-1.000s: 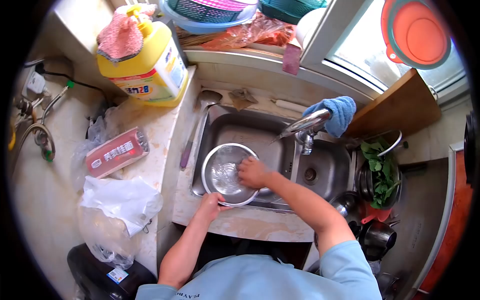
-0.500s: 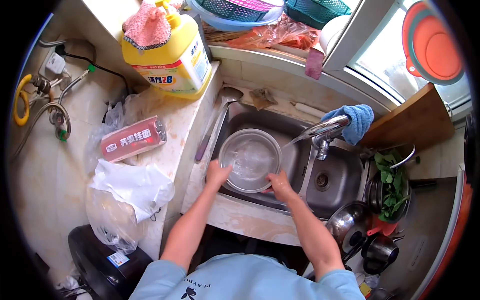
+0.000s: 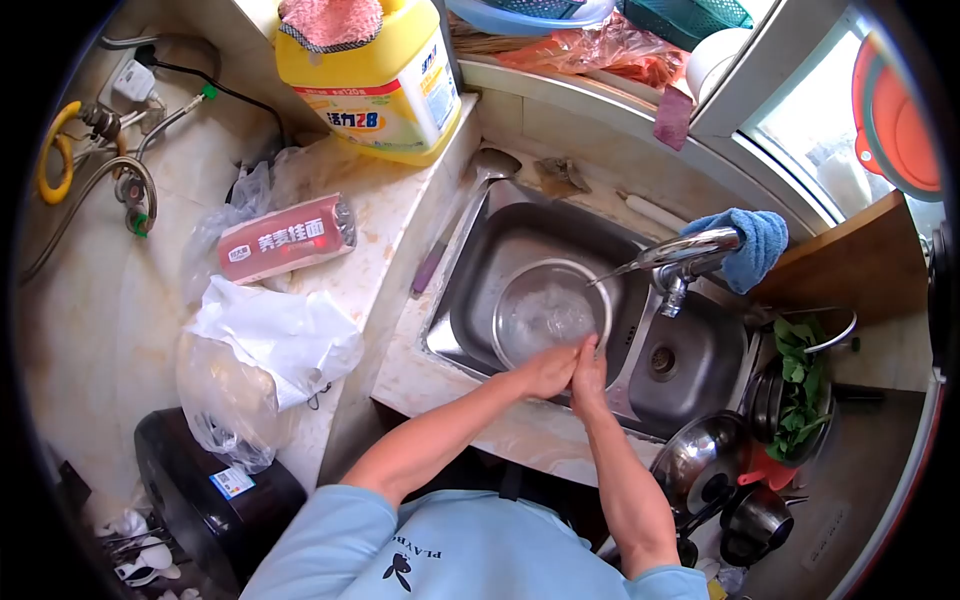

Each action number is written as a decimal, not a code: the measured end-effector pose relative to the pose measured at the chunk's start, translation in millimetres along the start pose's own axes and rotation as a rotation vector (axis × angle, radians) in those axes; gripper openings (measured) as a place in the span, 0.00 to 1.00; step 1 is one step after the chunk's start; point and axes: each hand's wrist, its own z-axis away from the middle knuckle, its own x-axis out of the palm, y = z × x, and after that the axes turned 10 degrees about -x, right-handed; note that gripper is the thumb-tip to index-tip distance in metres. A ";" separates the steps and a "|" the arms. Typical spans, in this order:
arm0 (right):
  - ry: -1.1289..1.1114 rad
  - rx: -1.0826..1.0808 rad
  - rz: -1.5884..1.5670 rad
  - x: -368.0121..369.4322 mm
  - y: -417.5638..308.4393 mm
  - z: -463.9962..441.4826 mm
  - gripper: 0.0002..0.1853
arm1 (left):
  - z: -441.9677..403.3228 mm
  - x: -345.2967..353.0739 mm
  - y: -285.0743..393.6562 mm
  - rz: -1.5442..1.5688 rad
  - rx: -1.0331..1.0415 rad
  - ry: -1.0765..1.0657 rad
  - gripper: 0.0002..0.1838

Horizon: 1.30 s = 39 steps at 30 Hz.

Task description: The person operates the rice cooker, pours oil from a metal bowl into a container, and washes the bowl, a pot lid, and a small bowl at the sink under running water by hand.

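Note:
A round silver-grey basin [image 3: 508, 318] rests in the larger, left bowl of the steel sink [image 3: 490, 235], with rippling water in it. A thin stream runs into it from the faucet [image 3: 690, 250], over which a blue cloth [image 3: 757, 255] hangs. My left hand [image 3: 550, 371] and my right hand [image 3: 590, 372] meet at the basin's near right rim, touching each other. Both have their fingers drawn in. Whether anything is between them, or whether they grip the rim, is hidden.
On the left counter are a yellow detergent jug [image 3: 385, 105], a red noodle packet [image 3: 285, 240] and a white plastic bag [image 3: 280, 335]. A purple-handled ladle [image 3: 428, 268] lies along the sink's left edge. Leafy greens [image 3: 797, 390] and a lidded pan [image 3: 700, 465] stand at right.
My left hand has left the basin's left rim and come across to my right hand. The basin sits nearer the sink's front right. The whole view has shifted slightly.

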 end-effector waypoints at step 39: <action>-0.325 0.337 -0.069 -37.9 -40.9 47.2 0.17 | -32.3 -47.2 17.3 -1.043 0.672 -0.059 0.33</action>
